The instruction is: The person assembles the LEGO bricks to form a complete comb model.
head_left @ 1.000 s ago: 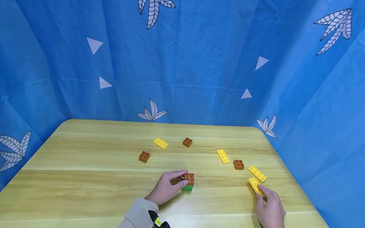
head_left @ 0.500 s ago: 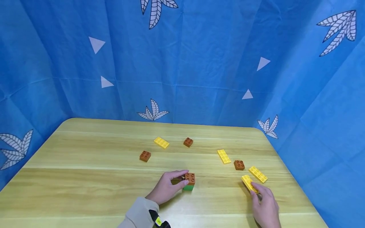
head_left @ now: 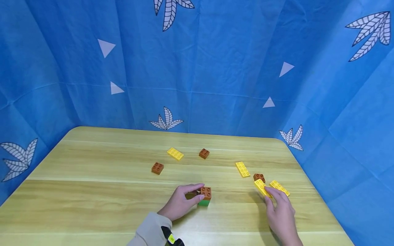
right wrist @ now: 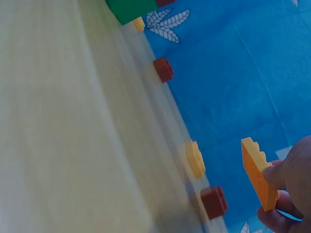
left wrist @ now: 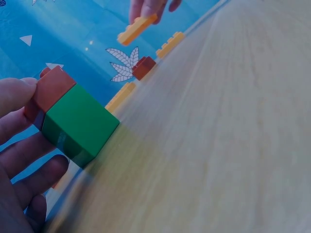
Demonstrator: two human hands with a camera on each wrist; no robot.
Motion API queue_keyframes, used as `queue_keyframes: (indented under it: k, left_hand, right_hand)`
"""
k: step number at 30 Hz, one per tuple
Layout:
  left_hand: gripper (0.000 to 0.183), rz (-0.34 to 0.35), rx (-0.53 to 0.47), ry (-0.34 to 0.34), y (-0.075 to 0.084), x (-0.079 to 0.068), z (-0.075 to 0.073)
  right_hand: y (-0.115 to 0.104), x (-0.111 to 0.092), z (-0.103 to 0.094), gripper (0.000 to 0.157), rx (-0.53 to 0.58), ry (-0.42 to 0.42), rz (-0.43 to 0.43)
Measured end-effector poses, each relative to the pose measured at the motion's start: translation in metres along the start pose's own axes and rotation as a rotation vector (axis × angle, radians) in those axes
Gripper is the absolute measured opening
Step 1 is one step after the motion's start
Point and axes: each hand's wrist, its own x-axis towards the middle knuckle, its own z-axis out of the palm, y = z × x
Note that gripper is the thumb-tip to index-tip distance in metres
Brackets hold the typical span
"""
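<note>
My left hand [head_left: 180,203] pinches a brown brick [head_left: 206,193] between thumb and fingers. That brick sits on top of a green block [left wrist: 81,125], which stands on the table. In the head view, my right hand [head_left: 280,212] pinches a flat yellow brick [head_left: 261,188] with rows of studs. Both wrist views show this yellow brick raised off the tabletop. Just behind it lie a brown brick [head_left: 259,177], partly covered, and another yellow brick [head_left: 279,187].
Farther back on the wooden table [head_left: 92,205] lie a yellow brick [head_left: 243,169], a brown brick [head_left: 204,153], a second yellow brick [head_left: 175,153] and a brown brick [head_left: 157,168] to the left. A blue curtain [head_left: 191,68] hangs beyond the table.
My right hand has carried the yellow brick leftward and upward, away from its spot beside the other yellow brick. The left hand keeps its hold on the brown brick over the green block.
</note>
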Motion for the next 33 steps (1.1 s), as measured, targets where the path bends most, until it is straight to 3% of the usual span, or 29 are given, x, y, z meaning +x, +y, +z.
queue_keyframes:
  k: [12,24,33]
  left_hand:
    - [0.047,0.014,0.007,0.001,-0.003,0.002,0.001]
    - [0.048,0.016,0.011,-0.001,-0.004,0.001,0.001]
    - [0.050,0.012,0.020,-0.002,-0.006,0.001,0.000]
  right_hand:
    - [-0.020,0.019,0.012,0.030,0.024,-0.016,-0.075]
    - [-0.035,0.028,0.024,0.028,0.129,0.020,-0.233]
    - [-0.043,0.033,0.032,0.030,0.172,-0.038,-0.223]
